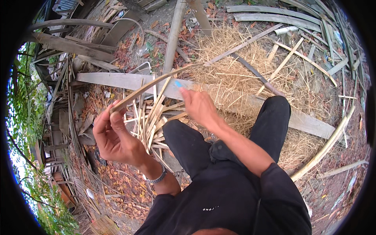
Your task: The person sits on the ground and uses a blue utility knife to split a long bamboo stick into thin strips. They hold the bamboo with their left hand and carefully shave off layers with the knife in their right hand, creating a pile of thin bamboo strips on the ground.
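My left hand, on the left with a watch at its wrist, pinches the near end of a long thin wooden strip. The strip slants up and away to the right, over a grey plank. My right hand is closed and somewhat blurred, close below the strip. A small blue object shows at its fingertips; its kind is unclear. A machete with a dark blade lies on a heap of straw-coloured shavings beyond my knees. Several split pale strips lie loosely piled beside my left knee.
The grey plank crosses in front of my knees. A pale curved pole lies at the right. Long grey slats lie at the far right, and old boards are stacked at the far left. Dry leaves cover the ground.
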A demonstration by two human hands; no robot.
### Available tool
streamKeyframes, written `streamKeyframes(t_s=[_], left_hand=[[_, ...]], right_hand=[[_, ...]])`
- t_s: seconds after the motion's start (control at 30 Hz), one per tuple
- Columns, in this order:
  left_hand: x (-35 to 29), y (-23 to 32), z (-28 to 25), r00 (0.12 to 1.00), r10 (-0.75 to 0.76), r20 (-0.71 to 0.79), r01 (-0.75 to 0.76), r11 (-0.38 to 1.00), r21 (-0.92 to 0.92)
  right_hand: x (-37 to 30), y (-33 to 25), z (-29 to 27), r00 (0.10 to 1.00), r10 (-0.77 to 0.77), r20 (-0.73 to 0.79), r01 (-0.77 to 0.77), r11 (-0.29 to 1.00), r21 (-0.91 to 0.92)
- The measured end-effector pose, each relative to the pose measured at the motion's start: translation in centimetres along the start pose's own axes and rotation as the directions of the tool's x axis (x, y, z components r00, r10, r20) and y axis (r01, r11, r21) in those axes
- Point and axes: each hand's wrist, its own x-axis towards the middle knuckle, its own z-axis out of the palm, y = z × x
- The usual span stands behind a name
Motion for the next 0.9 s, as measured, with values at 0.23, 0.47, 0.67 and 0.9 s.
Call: streamKeyframes(t_s=[0.23,0.47,0.67,0.9], left_hand=[[-0.3,-0.3,-0.2,1.0,0.007,-0.001,-0.007,1.0,-0.024],[-0.4,0.2,-0.6,0.999,-0.036,-0.018,0.037,0.999,0.014],[-0.4,-0.1,-1.0,1.0,-0.027,-0.011,0.027,1.0,-0.002],[-0.5,-0.2,-1.4,0.999,-0.029,-0.014,0.03,0.999,0.031]], right_hand=[[0.9,0.9,0.7,0.996,-0.07,-0.063,0.07,0.998,-0.001],[2.1,1.5,1.2,0.998,0.034,0.06,-0.032,0.999,-0.024],[4.1,3.2,1.4,0.992,0.092,0.086,-0.086,0.993,-0.08],[6.5,6.1,1.1,0.995,0.083,0.059,-0.067,0.971,-0.228]])
